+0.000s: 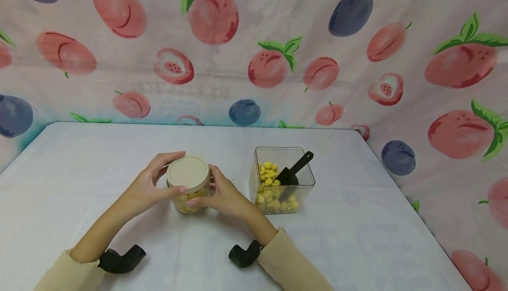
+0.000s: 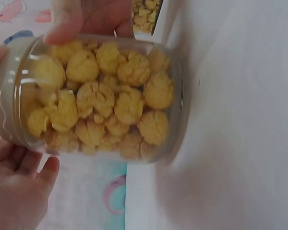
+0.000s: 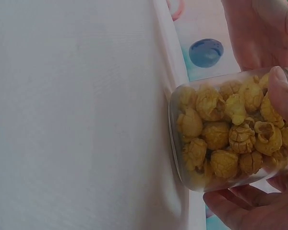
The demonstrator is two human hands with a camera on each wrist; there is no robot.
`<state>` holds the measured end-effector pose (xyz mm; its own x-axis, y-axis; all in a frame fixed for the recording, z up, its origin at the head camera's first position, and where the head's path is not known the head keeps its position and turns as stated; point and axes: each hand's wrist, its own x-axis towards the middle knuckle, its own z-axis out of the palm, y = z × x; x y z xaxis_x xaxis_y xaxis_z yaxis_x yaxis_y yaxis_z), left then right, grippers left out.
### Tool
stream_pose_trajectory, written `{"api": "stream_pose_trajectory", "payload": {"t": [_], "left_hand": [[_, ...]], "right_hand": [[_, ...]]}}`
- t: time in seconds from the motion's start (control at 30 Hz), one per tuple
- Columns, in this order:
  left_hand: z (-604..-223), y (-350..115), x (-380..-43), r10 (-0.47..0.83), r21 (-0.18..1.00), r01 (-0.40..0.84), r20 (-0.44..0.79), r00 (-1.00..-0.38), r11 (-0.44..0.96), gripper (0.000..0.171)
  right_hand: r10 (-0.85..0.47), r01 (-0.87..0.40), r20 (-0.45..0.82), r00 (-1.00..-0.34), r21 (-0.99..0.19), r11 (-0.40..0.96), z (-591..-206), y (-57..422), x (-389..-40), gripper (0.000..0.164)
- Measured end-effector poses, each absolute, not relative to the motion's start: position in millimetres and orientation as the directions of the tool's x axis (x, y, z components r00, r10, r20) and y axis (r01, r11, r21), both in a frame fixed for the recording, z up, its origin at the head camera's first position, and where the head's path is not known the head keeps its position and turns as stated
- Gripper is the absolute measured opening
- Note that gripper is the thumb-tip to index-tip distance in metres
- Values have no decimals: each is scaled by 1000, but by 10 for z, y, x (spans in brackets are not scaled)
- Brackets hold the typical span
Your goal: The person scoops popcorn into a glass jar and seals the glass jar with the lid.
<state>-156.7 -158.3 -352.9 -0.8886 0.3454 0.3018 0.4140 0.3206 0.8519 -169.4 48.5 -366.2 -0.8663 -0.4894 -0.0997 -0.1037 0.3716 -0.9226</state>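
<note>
A clear jar [image 1: 183,204] of yellow popcorn stands upright between both hands, with a cream lid [image 1: 188,173] on it. My left hand [image 1: 152,181] holds the lid from the left, its thumb across the front rim. From the right, my right hand [image 1: 227,197] grips the jar's body, thumb in front and fingers behind. Caramel-coloured popcorn pieces [image 2: 97,99] show through the wall in the left wrist view. In the right wrist view the jar [image 3: 230,139] is close to the white cloth; whether its base touches is unclear.
Right of the jar is a clear square bin [image 1: 303,198] partly filled with yellow popcorn [image 1: 274,198]. A black scoop [image 1: 297,167] leans in it, handle over the rim. A white cloth [image 1: 357,238] covers the table, and a fruit-print curtain [image 1: 222,92] hangs behind.
</note>
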Motion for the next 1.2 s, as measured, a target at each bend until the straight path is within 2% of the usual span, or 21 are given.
{"api": "stream_pose_trajectory", "payload": {"t": [0.2, 0.5, 0.67, 0.87, 1.03, 1.2], "left_hand": [[-3544, -1667, -1666, 462, 868, 446, 310, -831, 219, 68], [-3528, -1705, -1697, 501, 871, 441, 288, -816, 218, 69], [-3505, -1690, -1630, 446, 842, 467, 321, -836, 270, 70], [-3466, -1579, -1501, 312, 774, 479, 374, -874, 414, 73], [-3436, -1441, -1397, 201, 736, 415, 366, -909, 535, 75], [-3421, -1342, -1342, 130, 746, 323, 307, -943, 582, 77]], "right_hand": [[-490, -105, -93, -867, -926, 362, -3657, 482, -1691, 83], [-497, -108, -87, -864, -930, 350, -3671, 489, -1692, 84], [-495, -107, -88, -865, -929, 353, -3667, 489, -1692, 83], [-500, -125, -80, -862, -923, 365, -3692, 501, -1695, 85], [-505, -138, -73, -860, -920, 368, -3680, 504, -1683, 85], [-500, -128, -82, -862, -919, 372, -3663, 507, -1668, 84]]}}
